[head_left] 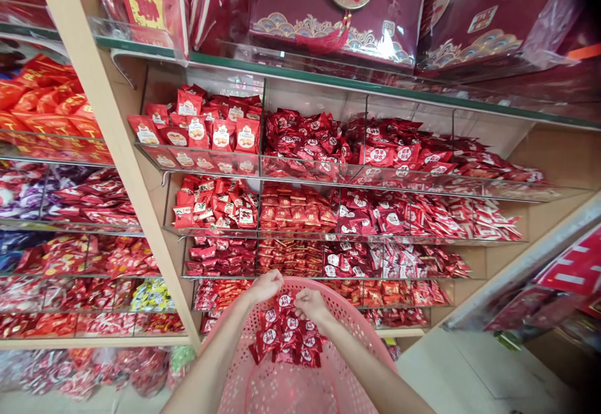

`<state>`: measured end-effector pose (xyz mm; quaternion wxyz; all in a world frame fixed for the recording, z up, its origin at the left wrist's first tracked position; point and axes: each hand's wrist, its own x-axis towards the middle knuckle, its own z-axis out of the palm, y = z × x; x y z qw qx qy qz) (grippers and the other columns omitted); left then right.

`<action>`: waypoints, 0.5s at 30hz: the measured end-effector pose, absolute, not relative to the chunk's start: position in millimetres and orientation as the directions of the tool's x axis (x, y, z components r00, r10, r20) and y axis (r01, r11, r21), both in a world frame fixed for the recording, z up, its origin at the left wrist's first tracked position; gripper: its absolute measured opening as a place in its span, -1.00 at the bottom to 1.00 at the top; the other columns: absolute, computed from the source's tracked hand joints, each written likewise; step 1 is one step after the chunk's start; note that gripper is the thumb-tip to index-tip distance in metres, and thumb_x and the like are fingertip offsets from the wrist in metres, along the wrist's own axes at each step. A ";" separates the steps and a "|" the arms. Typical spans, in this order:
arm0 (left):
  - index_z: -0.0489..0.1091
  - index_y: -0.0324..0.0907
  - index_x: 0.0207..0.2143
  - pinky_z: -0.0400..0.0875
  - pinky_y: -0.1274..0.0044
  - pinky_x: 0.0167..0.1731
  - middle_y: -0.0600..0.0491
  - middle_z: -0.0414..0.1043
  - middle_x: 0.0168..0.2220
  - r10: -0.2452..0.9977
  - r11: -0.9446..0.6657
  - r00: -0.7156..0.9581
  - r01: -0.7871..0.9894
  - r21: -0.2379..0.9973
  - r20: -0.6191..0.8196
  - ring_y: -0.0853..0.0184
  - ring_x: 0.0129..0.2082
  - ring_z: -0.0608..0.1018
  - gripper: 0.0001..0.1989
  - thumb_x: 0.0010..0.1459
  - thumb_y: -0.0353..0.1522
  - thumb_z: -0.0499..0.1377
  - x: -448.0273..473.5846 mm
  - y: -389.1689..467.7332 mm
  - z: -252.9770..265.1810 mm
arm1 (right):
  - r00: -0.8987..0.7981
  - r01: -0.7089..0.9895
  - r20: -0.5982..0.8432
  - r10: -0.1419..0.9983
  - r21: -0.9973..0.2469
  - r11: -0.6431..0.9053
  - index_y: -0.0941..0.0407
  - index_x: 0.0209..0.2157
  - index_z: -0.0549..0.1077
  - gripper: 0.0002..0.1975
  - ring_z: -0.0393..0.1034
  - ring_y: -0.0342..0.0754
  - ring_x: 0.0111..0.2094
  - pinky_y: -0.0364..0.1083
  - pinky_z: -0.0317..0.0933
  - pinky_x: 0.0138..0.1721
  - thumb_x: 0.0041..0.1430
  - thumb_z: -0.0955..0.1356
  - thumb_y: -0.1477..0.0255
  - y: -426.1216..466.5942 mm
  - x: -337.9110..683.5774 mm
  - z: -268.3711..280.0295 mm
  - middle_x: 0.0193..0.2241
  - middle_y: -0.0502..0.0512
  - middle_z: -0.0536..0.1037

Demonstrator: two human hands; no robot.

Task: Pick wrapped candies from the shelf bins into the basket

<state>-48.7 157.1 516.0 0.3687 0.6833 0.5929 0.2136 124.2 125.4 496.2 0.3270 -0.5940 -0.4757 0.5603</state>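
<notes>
Both hands, left hand (pixel 265 285) and right hand (pixel 310 304), pinch red candy packets (pixel 286 337) over a pink basket (pixel 282 389) (stocked shelves (pixel 300 170) behind).

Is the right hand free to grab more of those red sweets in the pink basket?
Probably yes: the right hand already rests on the red sweets heaped in the open pink basket, with nothing covering them.

A single head-worn view looks forward and slightly down from standing height, squarely at the glass shelves (pixel 300 170) of red sweets a short reach away. The pink basket (pixel 347 320) sits close beneath at the lower edge, forearms entering from the bottom.
</notes>
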 end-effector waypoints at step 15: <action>0.35 -0.13 -0.42 0.26 0.60 -0.24 0.14 0.44 -0.38 0.977 -0.061 0.181 0.747 0.662 -0.116 0.39 -0.31 0.44 -0.86 0.03 -0.39 0.01 -43.0 154.8 517.8 | -0.010 0.610 0.112 0.994 -0.787 0.095 0.10 -0.63 0.29 -0.86 0.21 -0.14 -0.60 -0.17 -0.03 -0.51 -0.04 0.28 0.51 132.4 134.8 522.1 -0.72 -0.08 0.30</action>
